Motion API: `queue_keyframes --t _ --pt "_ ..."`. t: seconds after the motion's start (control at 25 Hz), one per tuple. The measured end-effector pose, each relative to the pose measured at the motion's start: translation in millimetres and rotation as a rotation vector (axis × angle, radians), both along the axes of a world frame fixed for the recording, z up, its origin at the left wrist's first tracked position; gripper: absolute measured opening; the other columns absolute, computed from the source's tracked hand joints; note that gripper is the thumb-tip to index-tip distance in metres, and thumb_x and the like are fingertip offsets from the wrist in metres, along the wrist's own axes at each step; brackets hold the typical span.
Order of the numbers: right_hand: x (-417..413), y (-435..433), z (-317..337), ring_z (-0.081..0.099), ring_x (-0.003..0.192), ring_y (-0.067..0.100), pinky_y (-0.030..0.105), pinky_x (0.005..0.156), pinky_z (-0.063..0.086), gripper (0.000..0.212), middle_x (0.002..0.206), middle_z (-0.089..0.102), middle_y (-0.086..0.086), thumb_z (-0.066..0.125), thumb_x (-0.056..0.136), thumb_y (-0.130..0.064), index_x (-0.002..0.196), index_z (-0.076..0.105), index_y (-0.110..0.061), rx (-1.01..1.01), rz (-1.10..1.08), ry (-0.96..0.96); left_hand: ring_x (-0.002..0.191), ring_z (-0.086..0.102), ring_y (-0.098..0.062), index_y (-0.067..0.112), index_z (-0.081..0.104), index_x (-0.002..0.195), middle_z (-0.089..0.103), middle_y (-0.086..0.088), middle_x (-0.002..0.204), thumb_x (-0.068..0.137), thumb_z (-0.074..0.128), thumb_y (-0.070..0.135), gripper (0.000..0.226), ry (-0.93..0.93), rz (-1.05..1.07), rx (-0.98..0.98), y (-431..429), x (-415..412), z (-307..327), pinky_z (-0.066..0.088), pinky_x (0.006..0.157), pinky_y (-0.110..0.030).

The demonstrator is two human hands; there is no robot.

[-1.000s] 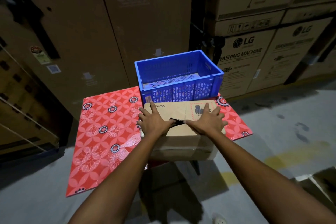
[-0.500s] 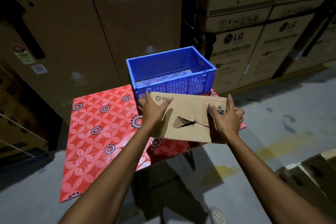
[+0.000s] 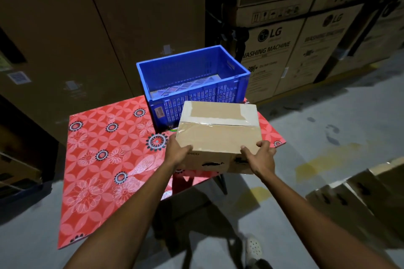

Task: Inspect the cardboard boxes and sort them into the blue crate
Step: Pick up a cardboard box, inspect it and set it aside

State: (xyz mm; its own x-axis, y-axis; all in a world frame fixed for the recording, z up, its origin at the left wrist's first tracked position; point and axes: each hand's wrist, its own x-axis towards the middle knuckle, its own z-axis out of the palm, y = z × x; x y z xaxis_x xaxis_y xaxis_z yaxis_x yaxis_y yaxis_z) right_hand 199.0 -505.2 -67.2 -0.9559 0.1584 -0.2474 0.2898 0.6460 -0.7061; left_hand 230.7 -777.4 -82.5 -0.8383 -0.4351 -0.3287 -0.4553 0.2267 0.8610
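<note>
Inspection step, by my read. Left hand [image 3: 178, 153] and right hand [image 3: 261, 157] are each gripping the cardboard box [image 3: 218, 135] at its near corners, thumbs curled onto the top. They are holding it just in front of the blue crate [image 3: 196, 98], apparently lifted off the red worktop [image 3: 105, 159]. The taped flap seam is facing up, and a ragged tear [image 3: 213, 164] is showing on the side facing away from the crate. Box is not in the crate yet. Next move is likely calling for a lift above the crate's front rim, then forward and down, box level.
</note>
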Motion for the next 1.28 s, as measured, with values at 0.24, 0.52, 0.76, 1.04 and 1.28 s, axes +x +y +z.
queue_keyframes --t 0.24,0.52,0.76,1.04,1.28 --pt "-41.3 -4.0 5.9 0.047 0.133 0.045 0.053 0.106 0.045 0.096 0.151 0.037 0.02 0.072 0.084 -0.062 0.155 0.024 -0.019 0.063 0.078 -0.042 0.114 0.064 -0.025 0.017 0.052 0.134 0.066 -0.004 0.126 0.055 0.077 0.062 0.094 0.005 -0.057 -0.112 -11.8 -30.3 -7.6 0.053 0.1 -0.046" --pt "-72.2 -15.4 1.5 0.039 0.138 0.045 0.051 0.104 0.045 0.135 0.156 0.026 0.022 0.082 0.071 -0.066 0.162 -0.009 -0.026 0.198 0.221 -0.205 0.147 0.032 -0.04 0.021 -0.004 0.161 0.017 -0.018 0.165 0.057 0.081 0.075 0.145 -0.291 -0.121 -0.357 14.5 -46.2 22.4 0.037 0.116 -0.053" --pt "-81.7 -14.3 2.1 0.045 0.133 0.044 0.048 0.1 0.048 0.142 0.155 0.027 0.024 0.083 0.067 -0.07 0.162 -0.012 -0.024 0.269 0.274 -0.208 0.152 0.021 -0.042 0.023 -0.024 0.158 -0.004 -0.019 0.169 0.07 0.083 0.063 0.144 -0.371 -0.194 -0.418 15.6 -57.1 22.1 0.033 0.119 -0.051" --pt "-123.4 -31.5 17.8 0.036 0.143 0.045 0.054 0.106 0.043 0.121 0.162 0.024 0.019 0.072 0.078 -0.071 0.163 0.002 -0.021 0.203 0.134 -0.093 0.145 0.03 -0.042 0.018 0.012 0.159 0.026 -0.02 0.157 0.067 0.085 0.064 0.126 -0.166 -0.116 -0.358 8.1 -111.4 37.2 0.04 0.113 -0.054" --pt "-166.8 -59.7 24.2 0.031 0.146 0.044 0.057 0.112 0.035 0.121 0.162 0.026 0.021 0.072 0.077 -0.071 0.162 0.007 -0.016 0.239 -0.01 -0.227 0.151 0.018 -0.042 0.019 0.004 0.16 0.013 -0.014 0.166 0.071 0.077 0.071 0.126 -0.295 -0.024 -0.353 16.6 -160.3 37.4 0.027 0.115 -0.063"
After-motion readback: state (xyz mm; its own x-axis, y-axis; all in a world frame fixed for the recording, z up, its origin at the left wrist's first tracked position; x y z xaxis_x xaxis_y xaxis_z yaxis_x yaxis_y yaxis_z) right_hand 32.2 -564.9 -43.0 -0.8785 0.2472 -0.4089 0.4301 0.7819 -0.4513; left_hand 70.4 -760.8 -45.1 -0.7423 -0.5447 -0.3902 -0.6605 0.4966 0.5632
